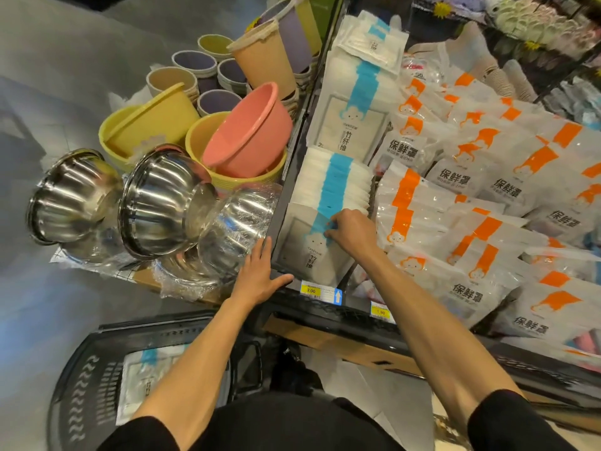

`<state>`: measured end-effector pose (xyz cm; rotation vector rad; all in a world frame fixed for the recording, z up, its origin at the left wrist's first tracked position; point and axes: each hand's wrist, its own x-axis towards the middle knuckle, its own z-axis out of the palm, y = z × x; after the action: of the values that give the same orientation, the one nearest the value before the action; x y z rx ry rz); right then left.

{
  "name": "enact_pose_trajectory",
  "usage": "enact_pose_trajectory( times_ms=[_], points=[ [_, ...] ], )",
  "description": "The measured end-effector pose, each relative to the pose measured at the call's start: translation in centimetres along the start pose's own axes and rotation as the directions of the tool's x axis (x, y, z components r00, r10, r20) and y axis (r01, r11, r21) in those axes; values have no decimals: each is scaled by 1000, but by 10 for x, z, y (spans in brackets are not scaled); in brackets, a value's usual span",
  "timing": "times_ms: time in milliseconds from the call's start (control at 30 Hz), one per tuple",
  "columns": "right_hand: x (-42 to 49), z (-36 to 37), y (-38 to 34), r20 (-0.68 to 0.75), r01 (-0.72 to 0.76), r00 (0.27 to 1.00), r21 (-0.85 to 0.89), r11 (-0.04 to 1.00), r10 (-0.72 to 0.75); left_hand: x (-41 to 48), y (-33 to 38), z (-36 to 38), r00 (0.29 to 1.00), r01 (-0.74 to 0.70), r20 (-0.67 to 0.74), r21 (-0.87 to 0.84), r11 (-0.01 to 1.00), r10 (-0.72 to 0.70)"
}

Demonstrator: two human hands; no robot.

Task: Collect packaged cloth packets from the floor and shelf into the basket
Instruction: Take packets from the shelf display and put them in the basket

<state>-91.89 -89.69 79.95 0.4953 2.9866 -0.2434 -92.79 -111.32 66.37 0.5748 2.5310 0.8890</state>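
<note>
right hand [351, 232] pinches packet [305, 255] "竹纤维" | price tag [311, 290] 3.00

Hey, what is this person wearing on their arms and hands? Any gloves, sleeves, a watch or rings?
No gloves: the left hand and the right hand are bare, and no watch, bracelet or ring shows. The forearms are uncovered. The left sleeve and the right sleeve are short, plain and black, covering only the upper arms.
</note>
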Motion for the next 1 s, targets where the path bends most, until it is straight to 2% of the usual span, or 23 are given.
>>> enact_pose_trajectory(
  times_ms=[233,367,1000],
  points=[
    [1,16,1,32,-27,999,34,999,25,-1,1,0,1000,13,9,-8,1000,-13],
    [-1,24,0,45,32,999,-5,999,-31,-2,-1,-1,1000,13,11,-2,1000,-13],
    [-2,39,2,-43,10,999,2,1000,-10,-3,3,-4,999,7,32,3,1000,-7]
  ],
)
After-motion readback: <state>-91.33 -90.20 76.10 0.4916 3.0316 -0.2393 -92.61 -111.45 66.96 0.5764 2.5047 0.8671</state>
